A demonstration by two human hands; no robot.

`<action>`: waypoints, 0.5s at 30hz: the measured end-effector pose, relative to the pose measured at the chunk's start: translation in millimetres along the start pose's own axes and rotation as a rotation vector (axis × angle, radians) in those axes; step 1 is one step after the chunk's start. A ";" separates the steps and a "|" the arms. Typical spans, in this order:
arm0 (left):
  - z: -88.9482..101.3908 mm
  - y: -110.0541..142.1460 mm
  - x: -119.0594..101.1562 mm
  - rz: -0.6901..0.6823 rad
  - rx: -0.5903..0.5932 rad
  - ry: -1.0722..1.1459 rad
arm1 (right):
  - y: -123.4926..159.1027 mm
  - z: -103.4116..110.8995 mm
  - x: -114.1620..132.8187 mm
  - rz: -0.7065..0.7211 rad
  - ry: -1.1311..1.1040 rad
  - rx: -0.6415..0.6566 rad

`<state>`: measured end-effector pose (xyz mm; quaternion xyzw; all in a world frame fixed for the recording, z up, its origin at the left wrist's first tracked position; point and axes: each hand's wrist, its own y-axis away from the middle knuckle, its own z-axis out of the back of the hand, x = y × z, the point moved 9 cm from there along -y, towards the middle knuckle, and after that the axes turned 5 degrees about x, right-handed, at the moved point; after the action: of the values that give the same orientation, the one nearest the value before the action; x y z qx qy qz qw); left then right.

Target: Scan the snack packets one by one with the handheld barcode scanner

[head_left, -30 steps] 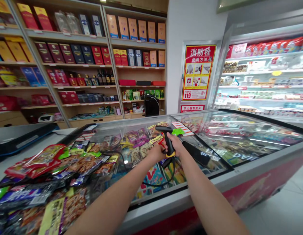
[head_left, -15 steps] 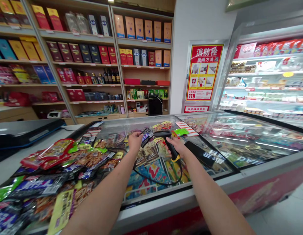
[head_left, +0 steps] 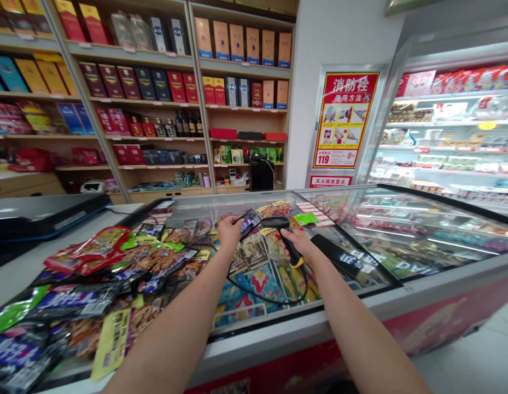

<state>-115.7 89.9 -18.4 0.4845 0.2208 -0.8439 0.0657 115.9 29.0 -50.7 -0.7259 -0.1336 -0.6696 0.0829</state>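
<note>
My right hand [head_left: 299, 244] is closed round the grip of a black and yellow barcode scanner [head_left: 292, 249], whose head points left. Its black cable loops down over the glass lid. Between the fingers of my left hand [head_left: 229, 230] is the edge of a dark snack packet [head_left: 249, 221] with purple-blue print, held just left of the scanner's head. Both hands are above the chest freezer [head_left: 245, 293], where colourful packs show through the glass. A heap of snack packets [head_left: 151, 265] lies to the left of my left forearm.
A black flat device [head_left: 44, 216] rests on the counter at the left. A black sign with white lettering [head_left: 344, 254] and a bright green packet [head_left: 306, 219] lie on the freezer lid. Shelves of boxes [head_left: 145, 85] and a lit refrigerated case [head_left: 454, 126] stand behind.
My left hand has moved left from beside the scanner and now holds the dark packet in front of it. My right hand keeps the scanner. The view has shifted slightly left.
</note>
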 end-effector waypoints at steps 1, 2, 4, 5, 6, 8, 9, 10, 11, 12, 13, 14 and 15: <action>-0.2 0.0 0.1 -0.001 0.000 0.003 | -0.2 0.1 0.0 0.004 -0.002 0.001; -0.4 -0.1 0.3 -0.002 0.000 0.004 | -0.4 0.1 -0.1 0.006 -0.004 0.002; -1.2 -0.7 1.2 0.000 0.005 0.007 | -0.6 -0.1 -0.4 0.005 -0.006 0.003; -1.4 -1.3 2.0 0.005 0.007 0.008 | -0.7 -0.2 -0.7 0.002 -0.007 0.002; -1.7 -1.9 2.7 0.008 0.009 0.007 | -0.7 -0.4 -1.0 0.001 -0.007 0.000; -1.5 -3.0 3.8 0.007 0.006 0.004 | -1.0 -1.4 -1.6 0.002 -0.009 0.002; -1.1 -3.3 4.1 0.005 0.001 0.003 | -1.1 -1.9 -1.9 0.005 -0.012 0.002; -0.9 -3.3 4.3 0.002 -0.002 0.002 | -1.2 -2.3 -2.4 0.007 -0.016 0.000; -0.9 -3.0 4.4 0.001 -0.004 0.004 | -1.3 -2.8 -3.2 0.008 -0.019 0.000; -1.3 -2.5 4.6 0.002 -0.003 0.008 | -1.5 -3.2 -4.4 0.007 -0.019 -0.001; -1.8 -1.7 4.6 0.006 0.000 0.014 | -1.9 -3.4 -5.9 0.004 -0.017 -0.004; -2.3 -1.0 4.4 0.009 0.004 0.021 | -2.4 -3.7 -7.5 -0.001 -0.014 -0.007; -2.6 -0.3 3.6 0.010 0.007 0.029 | -3.3 -4.2 -9.3 -0.005 -0.013 -0.008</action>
<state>-115.7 91.7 -22.4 0.4978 0.2163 -0.8373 0.0650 110.2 30.1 -59.8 -0.7304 -0.1331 -0.6655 0.0773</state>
